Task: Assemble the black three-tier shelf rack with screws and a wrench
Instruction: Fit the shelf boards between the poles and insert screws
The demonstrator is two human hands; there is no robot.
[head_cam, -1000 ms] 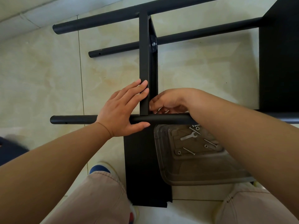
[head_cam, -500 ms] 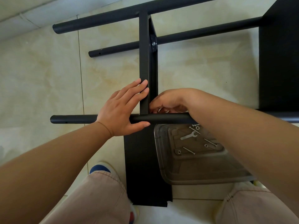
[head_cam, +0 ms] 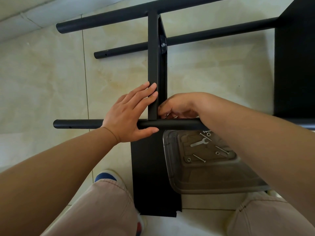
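Note:
The black rack lies on its side on the tiled floor. Its middle shelf (head_cam: 153,65) stands on edge between the far pole (head_cam: 102,23) and the near pole (head_cam: 78,124). My left hand (head_cam: 129,116) lies flat over the near pole, straight fingers pressing on the shelf's edge and thumb along the pole's near side. My right hand (head_cam: 179,106) reaches over the near pole to the corner where shelf and pole meet. Its curled fingertips pinch a small fastener there, mostly hidden. A bolt (head_cam: 163,44) sits in the shelf's far bracket.
A clear plastic tray (head_cam: 213,181) by my right knee holds a small wrench (head_cam: 199,143), loose screws (head_cam: 199,158) and nuts (head_cam: 188,159). A loose black panel (head_cam: 153,176) lies between my legs. Another shelf (head_cam: 294,65) stands at the right; a lower pole (head_cam: 122,51) crosses behind.
My right fingertips have shifted slightly at the shelf-pole corner. My left hand and the rack have stayed where they were.

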